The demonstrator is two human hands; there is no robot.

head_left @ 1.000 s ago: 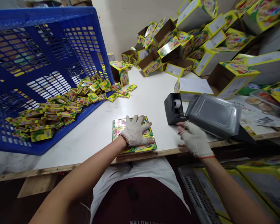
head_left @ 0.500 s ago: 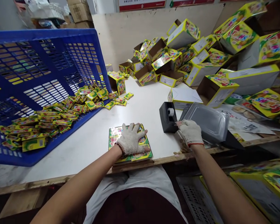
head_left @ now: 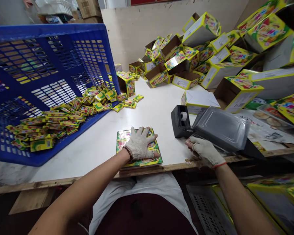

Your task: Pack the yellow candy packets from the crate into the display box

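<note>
My left hand (head_left: 142,143), in a knitted glove with bare fingertips, lies spread and flat on a clear-topped pack of small yellow-green boxes (head_left: 122,135) at the table's front edge. To the right, my right hand (head_left: 205,150), gloved the same way, is closed with its fingertips pressed together; whatever they pinch, if anything, is too small to make out. It is just in front of a black tape dispenser (head_left: 178,125) with a white roll (head_left: 183,116), apart from it. Small brown pieces like peanuts (head_left: 189,160) lie partly hidden under this hand.
A tilted blue crate (head_left: 110,58) at left spills small yellow boxes (head_left: 73,114) onto the white table (head_left: 98,147). Larger open cartons (head_left: 186,80) are heaped at the back and right. A grey plastic container (head_left: 224,127) sits beside the dispenser.
My right hand has come away from the tape dispenser's front, moving down toward the table's edge. My left hand stays flat on the pack. The whole view has shifted slightly.
</note>
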